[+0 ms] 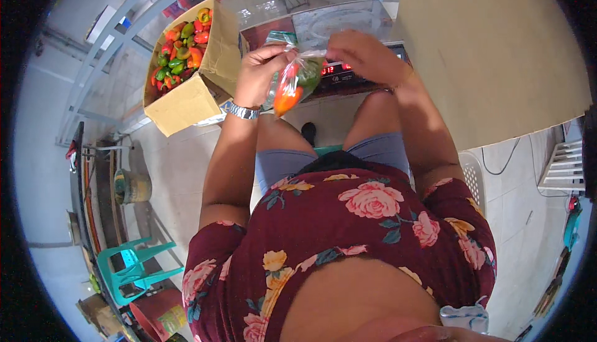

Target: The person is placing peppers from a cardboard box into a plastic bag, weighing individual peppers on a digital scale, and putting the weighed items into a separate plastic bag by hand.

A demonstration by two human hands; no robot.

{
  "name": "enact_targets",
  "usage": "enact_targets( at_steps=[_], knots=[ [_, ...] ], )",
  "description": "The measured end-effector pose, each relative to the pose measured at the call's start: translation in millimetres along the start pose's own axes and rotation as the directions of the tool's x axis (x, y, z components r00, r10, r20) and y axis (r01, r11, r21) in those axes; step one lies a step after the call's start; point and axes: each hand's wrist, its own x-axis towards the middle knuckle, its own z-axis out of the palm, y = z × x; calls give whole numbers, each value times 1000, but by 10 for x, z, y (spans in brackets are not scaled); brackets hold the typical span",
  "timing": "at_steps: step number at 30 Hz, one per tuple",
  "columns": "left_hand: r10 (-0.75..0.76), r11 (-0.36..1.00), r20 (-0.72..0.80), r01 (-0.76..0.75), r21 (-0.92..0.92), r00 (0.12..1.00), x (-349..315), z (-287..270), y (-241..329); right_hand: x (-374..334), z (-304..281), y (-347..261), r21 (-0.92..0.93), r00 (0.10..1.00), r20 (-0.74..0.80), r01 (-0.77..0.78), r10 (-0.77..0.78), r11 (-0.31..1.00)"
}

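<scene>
A clear plastic bag [307, 74] with an orange pepper [287, 101] and some red and green ones inside hangs between my hands, over the front of a digital scale [345, 75] with a lit red display. My left hand [264, 73], a metal watch at its wrist, is closed on the bag's gathered neck at the left. At the right, my right hand [367, 57] pinches the stretched end of the bag's top; its fingertips are partly hidden and slightly blurred. Just behind the left hand shows a green-printed piece of plastic [282, 38].
An open cardboard box [214, 49] full of red, green and orange peppers stands to the left. A large cardboard sheet [491, 56] lies at the right. Beside me on the floor are a white basket [472, 177], a teal plastic chair [134, 267] and a bucket [132, 186].
</scene>
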Motion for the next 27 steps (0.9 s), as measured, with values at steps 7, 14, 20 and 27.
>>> enact_targets(
  at_steps=[7, 14, 20, 27],
  knots=[
    [145, 939, 91, -166, 301, 985, 22, 24, 48, -107, -84, -300, -241, 998, 32, 66, -60, 968],
    [139, 947, 240, -200, 251, 961, -132, 420, 312, 248, -346, -10, 26, 980, 16, 199, -200, 980],
    [283, 957, 294, -290, -18, 913, -27, 553, 317, 169, 304, 451, 955, 952, 295, -297, -80, -17],
    [-186, 924, -247, 84, -372, 951, 160, 436, 33, 100, 1464, 282, 872, 993, 0, 59, 121, -486]
  ],
)
